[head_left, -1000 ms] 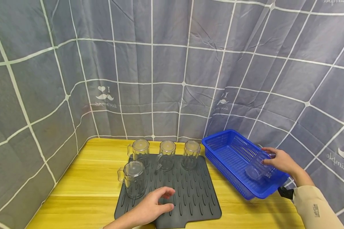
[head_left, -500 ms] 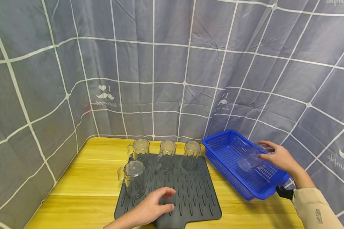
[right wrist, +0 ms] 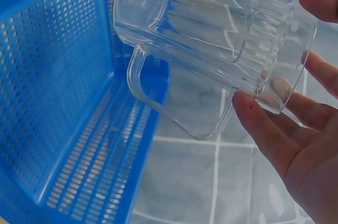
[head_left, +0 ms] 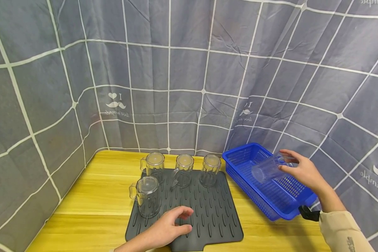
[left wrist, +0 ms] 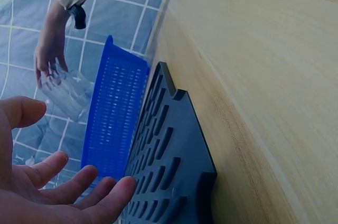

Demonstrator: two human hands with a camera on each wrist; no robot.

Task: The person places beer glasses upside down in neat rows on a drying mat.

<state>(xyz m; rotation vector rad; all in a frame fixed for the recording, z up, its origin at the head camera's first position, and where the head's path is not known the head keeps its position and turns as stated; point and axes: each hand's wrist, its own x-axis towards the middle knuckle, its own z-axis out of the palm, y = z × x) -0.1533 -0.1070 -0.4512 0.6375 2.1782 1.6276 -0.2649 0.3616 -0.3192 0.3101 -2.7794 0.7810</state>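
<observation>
My right hand [head_left: 302,169] grips a clear glass mug [head_left: 266,168] by its rim end, tilted above the blue plastic basket [head_left: 255,196]. In the right wrist view the mug [right wrist: 211,34] shows its handle low and its base toward the basket [right wrist: 58,76]. The fingers and thumb lie around the mouth. My left hand [head_left: 163,225] hovers with relaxed, spread fingers over the near part of the dark drying mat [head_left: 214,210], holding nothing. On the mat several clear glass mugs stand upside down: one [head_left: 148,197] near the left hand, the others, such as the right one [head_left: 210,171], along the back.
The mat lies on a yellow wood-grain table [head_left: 91,196], with the basket at its right. A grey curtain with white grid lines [head_left: 182,77] hangs behind and at both sides. A black strap [head_left: 309,212] is at the right wrist.
The right hand has lifted the mug up from within the basket and moved it leftward. The left hand has stayed in nearly the same place.
</observation>
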